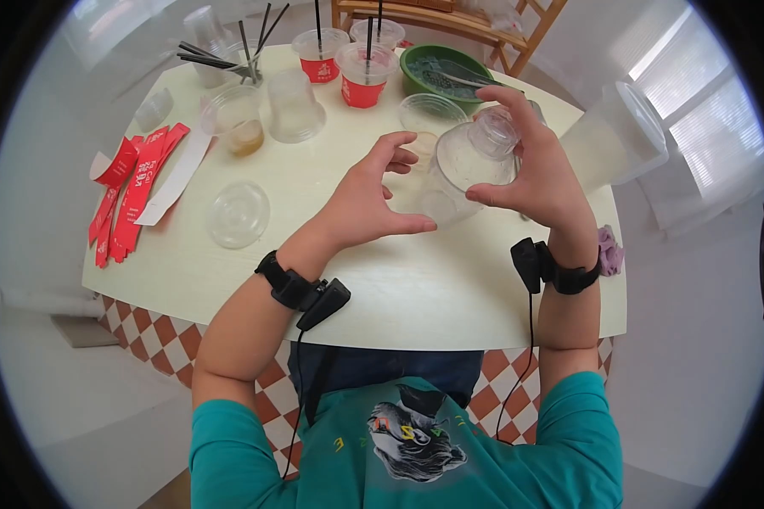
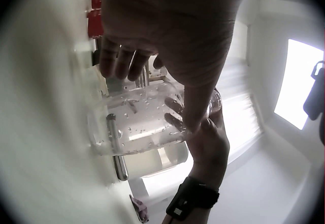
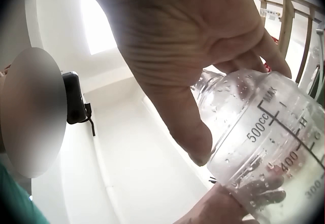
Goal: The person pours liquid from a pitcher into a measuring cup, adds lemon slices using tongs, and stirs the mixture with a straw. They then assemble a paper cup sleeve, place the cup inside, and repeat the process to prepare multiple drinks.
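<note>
Teal shirt (image 1: 331, 445), mine, nearest the head camera, with my forearms reaching past it over the pale table (image 1: 382, 305).

Item: one clear plastic shaker (image 1: 458, 174), right of the table's middle, between my hands; narrow top uppermost, a cc scale printed on its wall, droplets clinging. Whether its base touches the table, I cannot tell.

Item: my right hand (image 1: 539, 165), thumb and fingers spread wide and curved round the shaker's top and shoulder, holding it there. I judge the hold is up high because the narrow end suits a grip and leaves the scale uncovered.

Item: my left hand (image 1: 356, 199), thumb and fingers well apart, cupped towards the shaker's lower side, gripping nothing. Contact at the thumb I cannot tell; the curve looks meant to steady the body.

Item: red paper sleeves (image 1: 148, 174), flat and overlapping at far left, probably so they stay out of the way.

Item: black straws (image 1: 208, 59), bunched in a cup, likely to keep them together.

Item: two red-banded cups (image 1: 363, 89), at the back, beside the green basin (image 1: 411, 81), seemingly set aside from the working space.
</note>
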